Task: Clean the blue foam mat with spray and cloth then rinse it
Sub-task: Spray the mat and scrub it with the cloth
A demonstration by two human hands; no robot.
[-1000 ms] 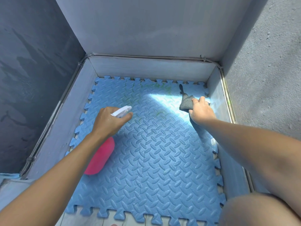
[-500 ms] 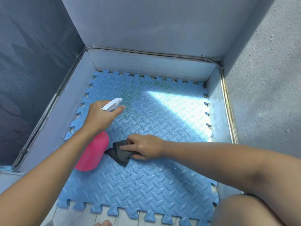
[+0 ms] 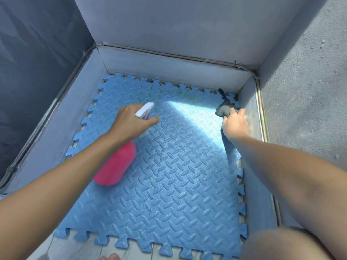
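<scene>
The blue foam mat (image 3: 169, 184), ridged with puzzle-tooth edges, lies flat on a walled floor. A faint green smear shows near its far edge. My left hand (image 3: 129, 122) grips a pink spray bottle (image 3: 116, 166) by its white trigger head (image 3: 144, 108), nozzle pointing toward the mat's far side. My right hand (image 3: 235, 122) presses a dark grey cloth (image 3: 223, 107) onto the mat's far right corner, beside the right wall. A bright patch of sunlight crosses the mat between the two hands.
Low grey curbs (image 3: 169, 68) and grey walls close in the mat at the back, left and right. Rough concrete (image 3: 309, 91) lies beyond the right curb. My knee (image 3: 281, 244) is at the bottom right, and toes (image 3: 110, 257) show on pale tiles at the near edge.
My right hand swept the cloth from the far right corner to the mat's middle beside the bottle, then back to the far right corner. The left hand kept hold of the bottle.
</scene>
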